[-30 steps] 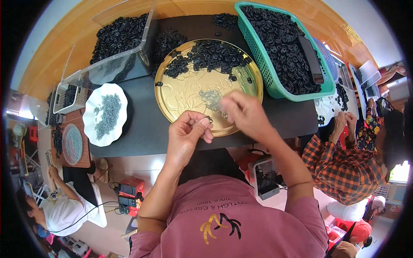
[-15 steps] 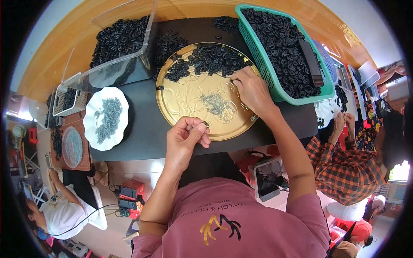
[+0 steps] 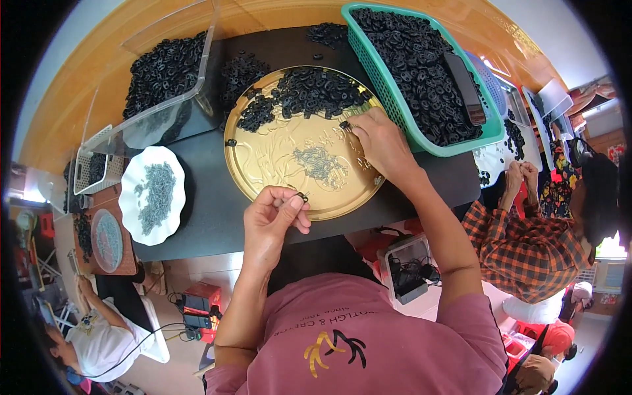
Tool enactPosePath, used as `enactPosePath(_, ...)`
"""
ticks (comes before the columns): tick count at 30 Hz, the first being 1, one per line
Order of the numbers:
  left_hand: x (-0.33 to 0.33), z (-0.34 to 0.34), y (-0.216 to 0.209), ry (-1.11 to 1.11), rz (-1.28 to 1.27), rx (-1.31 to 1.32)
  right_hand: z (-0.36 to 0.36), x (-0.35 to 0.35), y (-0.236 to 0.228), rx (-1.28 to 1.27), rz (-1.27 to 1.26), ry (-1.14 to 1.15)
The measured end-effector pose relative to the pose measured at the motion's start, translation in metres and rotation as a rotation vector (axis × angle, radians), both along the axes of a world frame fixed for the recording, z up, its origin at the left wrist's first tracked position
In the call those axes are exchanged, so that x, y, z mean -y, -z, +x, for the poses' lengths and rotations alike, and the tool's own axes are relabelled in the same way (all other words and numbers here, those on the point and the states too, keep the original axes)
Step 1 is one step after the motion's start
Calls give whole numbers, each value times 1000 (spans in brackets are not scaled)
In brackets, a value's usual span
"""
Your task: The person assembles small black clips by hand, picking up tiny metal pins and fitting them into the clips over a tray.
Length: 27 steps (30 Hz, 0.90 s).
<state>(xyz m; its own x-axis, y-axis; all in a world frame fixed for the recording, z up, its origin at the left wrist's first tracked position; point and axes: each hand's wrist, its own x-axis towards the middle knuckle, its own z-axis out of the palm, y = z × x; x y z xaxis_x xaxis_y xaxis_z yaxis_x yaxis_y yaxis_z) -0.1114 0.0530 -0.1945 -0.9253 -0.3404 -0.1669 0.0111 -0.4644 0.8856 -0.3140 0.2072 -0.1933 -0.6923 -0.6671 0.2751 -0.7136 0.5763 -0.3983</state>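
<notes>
Over the near rim of a round gold tray [image 3: 263,148], my left hand [image 3: 270,220] pinches a small black ring-shaped piece [image 3: 303,197] with a thin metal bit sticking out of it. My right hand [image 3: 382,145] is at the tray's right side, its thumb and fingertips closed on another small black piece [image 3: 344,125]. Black oval plastic pieces [image 3: 319,92] lie heaped along the tray's far side. A small pile of thin silvery metal pins [image 3: 319,164] sits between my hands on the tray.
A green basket [image 3: 388,99] full of black pieces stands at the right, a dark flat bar [image 3: 465,89] on top. At the left are a clear bin [image 3: 155,125] of black pieces and a white scalloped plate [image 3: 135,217] of metal pins. Other people work on both sides.
The whole scene has shifted slightly left in view. Both hands keep nearly the same places over the tray, and the black piece at my right fingertips shows more clearly.
</notes>
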Motion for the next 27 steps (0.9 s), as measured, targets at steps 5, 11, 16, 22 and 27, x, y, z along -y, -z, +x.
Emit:
enactPosePath(5, 1, 0, -1, 6, 3, 5, 8, -6, 0, -60, -143, 4)
enactPosePath(11, 2, 1, 0, 13, 3, 15, 23, -15, 2, -118, 58, 39)
enactPosePath(16, 2, 2, 1, 9, -1, 23, 21, -11, -2, -149, 65, 15)
enactPosePath(22, 1, 2, 1, 7, 7, 19, 0, 9, -2, -124, -40, 16)
enactPosePath(27, 2, 1, 1, 18, -6, 19, -16, 24, 1, -142, 45, 30)
